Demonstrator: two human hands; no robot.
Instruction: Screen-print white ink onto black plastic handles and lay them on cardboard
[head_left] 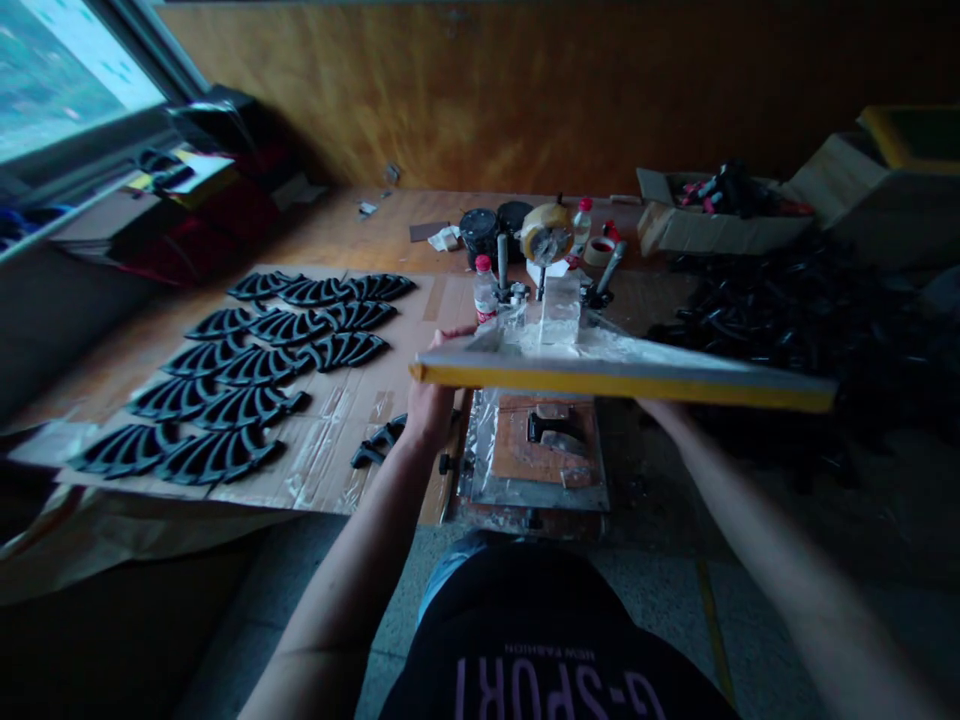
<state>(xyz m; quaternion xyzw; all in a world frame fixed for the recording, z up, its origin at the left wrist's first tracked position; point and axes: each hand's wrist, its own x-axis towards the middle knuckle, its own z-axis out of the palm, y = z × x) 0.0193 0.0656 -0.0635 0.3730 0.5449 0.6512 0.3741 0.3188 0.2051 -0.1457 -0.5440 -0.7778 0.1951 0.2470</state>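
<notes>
A screen-printing frame with a yellow front edge is tilted up in front of me. My left hand grips its left end, fingertips showing above the edge. The frame hides my right hand; only its wrist and forearm show, reaching beneath the frame's middle. Under the frame lies a printing base with a brown plate. A black curved plastic part rests in a holder on that plate. Beside my left wrist, a few similar black parts lie on the cardboard.
Rows of black curved parts cover the cardboard at left. A dark heap of parts fills the right side. Behind the frame stand bottles, black tubs, a tape roll and clamp posts. An open carton sits back right.
</notes>
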